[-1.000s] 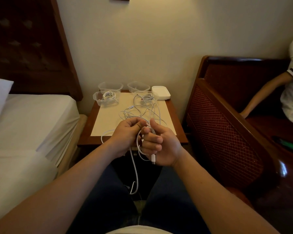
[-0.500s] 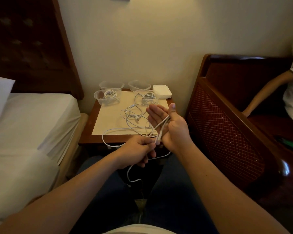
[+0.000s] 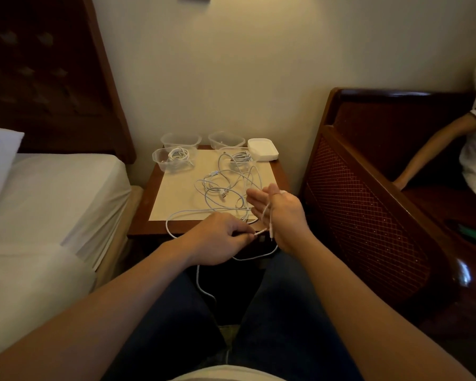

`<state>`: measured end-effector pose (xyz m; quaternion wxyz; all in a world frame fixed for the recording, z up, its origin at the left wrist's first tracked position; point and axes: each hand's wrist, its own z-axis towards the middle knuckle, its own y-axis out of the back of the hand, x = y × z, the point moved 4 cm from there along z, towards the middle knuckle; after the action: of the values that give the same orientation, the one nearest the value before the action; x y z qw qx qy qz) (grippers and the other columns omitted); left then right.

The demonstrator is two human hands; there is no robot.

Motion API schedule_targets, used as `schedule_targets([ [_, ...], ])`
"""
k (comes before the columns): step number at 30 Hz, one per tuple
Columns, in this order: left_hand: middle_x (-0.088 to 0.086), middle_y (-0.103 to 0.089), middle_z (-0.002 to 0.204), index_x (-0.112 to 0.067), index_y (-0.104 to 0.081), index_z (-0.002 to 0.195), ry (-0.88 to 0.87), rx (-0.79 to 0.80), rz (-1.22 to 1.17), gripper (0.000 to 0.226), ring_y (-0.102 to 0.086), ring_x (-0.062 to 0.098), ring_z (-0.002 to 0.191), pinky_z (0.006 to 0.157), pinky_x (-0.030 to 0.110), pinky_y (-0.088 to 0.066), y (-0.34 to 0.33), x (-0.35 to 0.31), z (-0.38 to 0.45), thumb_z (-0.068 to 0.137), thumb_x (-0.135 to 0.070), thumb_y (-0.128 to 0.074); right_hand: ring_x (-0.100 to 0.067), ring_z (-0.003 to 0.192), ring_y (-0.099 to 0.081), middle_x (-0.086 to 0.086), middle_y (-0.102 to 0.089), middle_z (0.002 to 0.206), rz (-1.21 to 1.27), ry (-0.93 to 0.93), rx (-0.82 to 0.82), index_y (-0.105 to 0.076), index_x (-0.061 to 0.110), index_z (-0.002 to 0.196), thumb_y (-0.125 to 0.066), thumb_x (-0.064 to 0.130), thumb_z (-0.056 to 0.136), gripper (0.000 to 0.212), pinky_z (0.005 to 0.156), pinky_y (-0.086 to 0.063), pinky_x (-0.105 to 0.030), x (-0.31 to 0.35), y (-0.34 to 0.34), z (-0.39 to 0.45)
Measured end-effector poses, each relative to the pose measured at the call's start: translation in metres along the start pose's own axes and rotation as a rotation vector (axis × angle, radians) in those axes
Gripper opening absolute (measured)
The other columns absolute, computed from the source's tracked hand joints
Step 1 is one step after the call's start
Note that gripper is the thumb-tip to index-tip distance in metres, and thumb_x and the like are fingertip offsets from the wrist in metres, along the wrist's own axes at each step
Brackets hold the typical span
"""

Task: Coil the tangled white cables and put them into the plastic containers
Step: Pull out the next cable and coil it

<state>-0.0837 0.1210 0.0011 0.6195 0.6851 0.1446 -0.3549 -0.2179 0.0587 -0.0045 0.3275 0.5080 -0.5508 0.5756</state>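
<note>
Tangled white cables [image 3: 226, 192] sprawl over a cream mat on the small wooden table [image 3: 143, 213]. My left hand [image 3: 217, 240] pinches one white cable near its plug at the table's front edge. My right hand [image 3: 279, 213] stands flat with fingers extended, that same cable draped over it and its end hanging down. The cable also loops down between my knees. Clear plastic containers stand at the back: one [image 3: 160, 160] holds a coiled cable, another [image 3: 249, 152] holds cable too, and two [image 3: 180, 139] [image 3: 226, 138] look empty.
A white lidded box [image 3: 263, 149] sits at the table's back right corner. A bed with white sheets [image 3: 47, 204] lies to the left, a dark wooden bench [image 3: 368, 215] to the right. Another person's arm [image 3: 434, 144] rests on the bench at far right.
My hands came apart: the right opened and rose flat over the table, while the left dropped to the front edge, drawing the cable out. The cable now hangs over the right hand.
</note>
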Motion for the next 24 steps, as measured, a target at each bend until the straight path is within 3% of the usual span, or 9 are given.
schedule_targets([
  [2, -0.013, -0.066, 0.069, -0.031, -0.078, 0.1, -0.046, -0.01, 0.045, 0.015, -0.059, 0.002, 0.066, 0.063, 0.027, -0.046, 0.006, -0.004, 0.002, 0.096, -0.031, -0.063, -0.009, 0.102, -0.068, -0.001, -0.072, 0.108, -0.5, 0.151, 0.068, -0.057, 0.011, 0.112, -0.038, 0.026, 0.11, 0.024, 0.087, -0.052, -0.026, -0.003, 0.002, -0.004],
  [4, -0.017, -0.067, 0.074, -0.03, -0.078, 0.1, -0.102, -0.028, 0.155, 0.013, -0.059, -0.002, 0.07, 0.066, 0.019, -0.043, 0.014, -0.007, 0.002, 0.093, -0.031, -0.068, -0.012, 0.081, -0.067, -0.003, -0.071, 0.088, -0.86, 0.202, 0.153, -0.057, 0.011, 0.1, -0.04, 0.027, 0.109, 0.026, 0.075, -0.053, -0.032, -0.009, 0.002, -0.009],
  [7, -0.013, -0.07, 0.085, -0.027, -0.077, 0.096, -0.137, -0.116, 0.296, 0.013, -0.061, 0.002, 0.079, 0.074, 0.024, -0.048, 0.033, 0.001, 0.006, 0.09, -0.038, -0.072, -0.023, 0.053, -0.064, -0.013, -0.071, 0.069, -0.915, 0.004, 0.284, -0.06, 0.004, 0.093, -0.035, 0.035, 0.11, 0.044, 0.054, -0.048, -0.029, -0.018, 0.002, -0.015],
  [9, -0.013, -0.069, 0.086, -0.026, -0.075, 0.094, -0.156, -0.188, 0.302, 0.018, -0.06, 0.002, 0.081, 0.073, 0.025, -0.047, 0.042, 0.009, 0.006, 0.088, -0.043, -0.074, -0.024, 0.045, -0.057, -0.01, -0.065, 0.058, -0.789, -0.145, 0.376, -0.061, 0.003, 0.094, -0.029, 0.041, 0.111, 0.053, 0.048, -0.044, -0.028, -0.021, -0.001, -0.023],
  [12, -0.012, -0.07, 0.087, -0.023, -0.075, 0.094, -0.208, -0.302, 0.171, 0.013, -0.062, 0.005, 0.084, 0.074, 0.028, -0.05, 0.042, 0.017, 0.0, 0.089, -0.035, -0.075, -0.016, 0.037, -0.045, -0.003, -0.048, 0.047, -0.28, -0.41, 0.555, -0.057, 0.005, 0.091, -0.024, 0.048, 0.11, 0.057, 0.043, -0.039, -0.025, -0.025, -0.008, -0.037],
  [14, -0.005, -0.072, 0.086, -0.021, -0.076, 0.092, -0.158, -0.33, -0.122, 0.007, -0.066, 0.012, 0.084, 0.076, 0.031, -0.052, 0.033, 0.022, -0.001, 0.091, -0.028, -0.074, -0.011, 0.035, -0.041, 0.002, -0.044, 0.044, 0.038, -0.496, 0.725, -0.056, 0.009, 0.089, -0.026, 0.047, 0.109, 0.053, 0.042, -0.033, -0.022, -0.022, -0.017, -0.046],
  [17, 0.004, -0.069, 0.077, -0.018, -0.074, 0.087, 0.014, -0.399, -0.618, 0.014, -0.061, 0.015, 0.071, 0.067, 0.032, -0.05, 0.014, 0.031, -0.002, 0.097, -0.022, -0.066, -0.01, 0.041, -0.048, 0.005, -0.049, 0.047, 0.349, -0.451, 0.86, -0.054, 0.011, 0.091, -0.029, 0.043, 0.108, 0.044, 0.05, -0.03, -0.025, -0.012, -0.032, -0.051],
  [20, 0.017, -0.066, 0.084, -0.004, -0.072, 0.098, 0.139, -0.371, -0.852, 0.02, -0.058, 0.026, 0.075, 0.07, 0.035, -0.049, -0.005, 0.028, -0.004, 0.101, -0.018, -0.059, -0.013, 0.055, -0.061, 0.001, -0.06, 0.061, 0.547, -0.38, 0.706, -0.059, 0.009, 0.095, -0.036, 0.041, 0.106, 0.04, 0.057, -0.049, -0.024, -0.001, -0.044, -0.051],
  [24, 0.01, -0.063, 0.067, -0.006, -0.065, 0.084, 0.245, -0.249, -0.782, 0.026, -0.06, 0.017, 0.055, 0.054, 0.027, -0.05, -0.021, 0.012, -0.008, 0.104, -0.006, -0.049, -0.024, 0.104, -0.073, -0.014, -0.074, 0.114, 0.533, -0.167, 0.41, -0.059, 0.001, 0.121, -0.036, 0.035, 0.108, 0.043, 0.088, -0.061, -0.032, 0.005, -0.043, -0.043],
])
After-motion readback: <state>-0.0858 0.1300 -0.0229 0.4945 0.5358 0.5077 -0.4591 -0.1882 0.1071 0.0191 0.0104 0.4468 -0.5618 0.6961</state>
